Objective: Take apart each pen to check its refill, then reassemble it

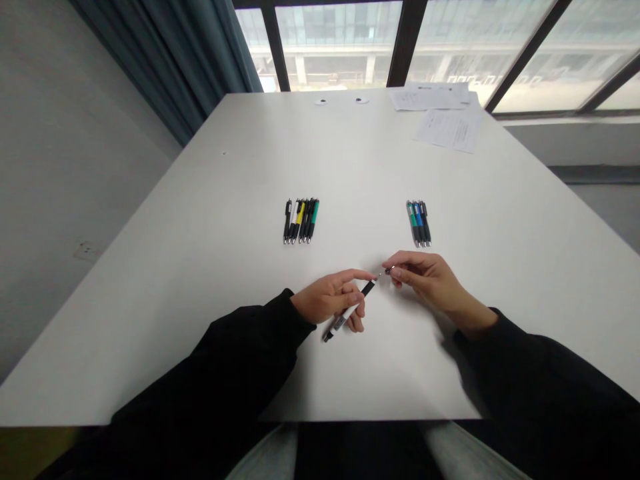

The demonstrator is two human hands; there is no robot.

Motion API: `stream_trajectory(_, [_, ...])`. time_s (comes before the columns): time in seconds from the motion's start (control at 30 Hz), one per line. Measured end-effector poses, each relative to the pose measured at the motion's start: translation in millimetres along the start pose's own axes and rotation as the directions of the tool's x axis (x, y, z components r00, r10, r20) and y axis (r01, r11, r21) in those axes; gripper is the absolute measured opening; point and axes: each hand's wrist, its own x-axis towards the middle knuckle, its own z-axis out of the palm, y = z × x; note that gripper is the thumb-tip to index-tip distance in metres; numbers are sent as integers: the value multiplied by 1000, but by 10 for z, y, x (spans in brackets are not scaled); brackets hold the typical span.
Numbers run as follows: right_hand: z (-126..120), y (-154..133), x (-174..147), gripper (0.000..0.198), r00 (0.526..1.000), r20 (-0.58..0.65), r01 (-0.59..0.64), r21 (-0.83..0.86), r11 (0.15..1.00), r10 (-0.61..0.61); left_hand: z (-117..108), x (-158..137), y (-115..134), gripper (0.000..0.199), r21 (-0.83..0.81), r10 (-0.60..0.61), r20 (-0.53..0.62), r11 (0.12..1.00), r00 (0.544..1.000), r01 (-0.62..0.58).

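Your left hand [333,297] grips a white-and-black pen [345,317], nose toward 2 o'clock; your right hand [425,277] pinches a small dark tip piece [389,270] just off it. Looks partway: pen open, can't tell if coming apart or closing. Beyond, left pen row [300,215], 11 o'clock, and right pen row [419,215], 1 o'clock, look whole.

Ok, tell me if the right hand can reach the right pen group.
Probably yes: nothing visible stands between the right hand and the right pen group nearby, though that hand holds a small dark piece.
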Motion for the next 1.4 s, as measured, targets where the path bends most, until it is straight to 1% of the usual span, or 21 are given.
stream_trajectory(0.3, [60,-67,-21,25,997,61,-55,-43,998,57,-5,2,-6,56,24,7,35,1000,999,-8])
stream_trajectory(0.43, [83,-62,-28,29,994,84,-62,-64,996,67,-22,10,-25,50,39,16,32,999,999,-17])
stream_trajectory(0.57, [88,-62,-30,28,994,81,-71,-78,994,78,-42,21,-48,44,59,11,31,998,999,-13])
stream_trajectory(0.83, [81,-53,-43,28,988,107,-99,-80,992,107,-35,23,-44,45,62,11,26,998,1000,-13])
stream_trajectory(0.97, [102,-79,-55,29,987,123,-93,-111,989,107,-33,24,-51,44,52,16,18,999,1000,-17])
stream_trajectory(1.33, [137,-76,-54,33,982,152,-96,-130,987,115,-68,35,-60,45,28,21,7,999,1000,-21])
stream_trajectory(1.4, [144,-82,-52,34,982,159,-75,-161,984,101,-71,38,-62,45,30,22,9,999,1000,-22])
